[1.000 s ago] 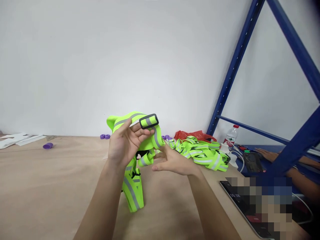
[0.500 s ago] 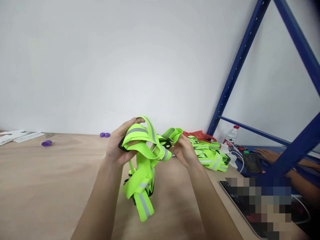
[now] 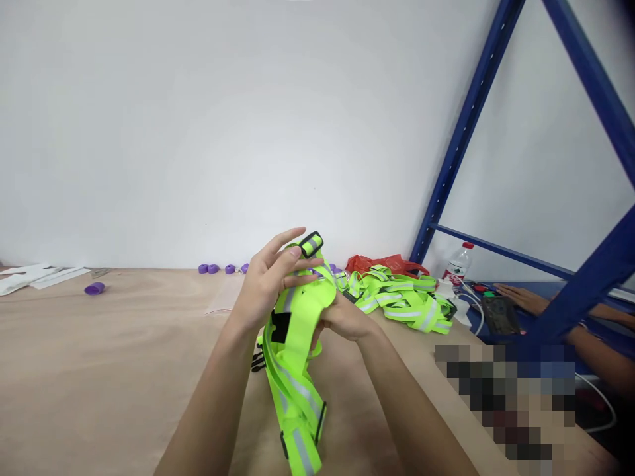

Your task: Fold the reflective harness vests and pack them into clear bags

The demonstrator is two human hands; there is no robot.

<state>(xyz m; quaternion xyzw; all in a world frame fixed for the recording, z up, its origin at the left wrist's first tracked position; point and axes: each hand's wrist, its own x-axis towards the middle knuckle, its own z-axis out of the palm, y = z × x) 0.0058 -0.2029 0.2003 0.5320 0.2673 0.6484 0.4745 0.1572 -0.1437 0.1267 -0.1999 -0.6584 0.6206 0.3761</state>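
A neon-yellow reflective strap vest point(image 3: 302, 314) with grey stripes and black buckles hangs between my hands above the table. My left hand point(image 3: 265, 281) has its fingers across the upper straps, near a black slide buckle point(image 3: 311, 244); the index finger is raised. My right hand point(image 3: 347, 317) grips the folded straps from the right, its fingertips partly hidden behind the webbing. Loose ends dangle below, with a black side-release clip point(image 3: 258, 361) at the left side.
More neon-yellow reflective straps point(image 3: 407, 301) lie piled at the right, before a red plastic bag point(image 3: 387, 263). Purple caps point(image 3: 94, 289) and white sheets point(image 3: 30, 277) are on the table. A bottle point(image 3: 459, 264), blue rack and another person's hand point(image 3: 523, 299) are farther right.
The strap bundle has been turned and drawn out into a longer hanging length. My right hand has moved left beneath the straps, and my left hand has moved right over their top.
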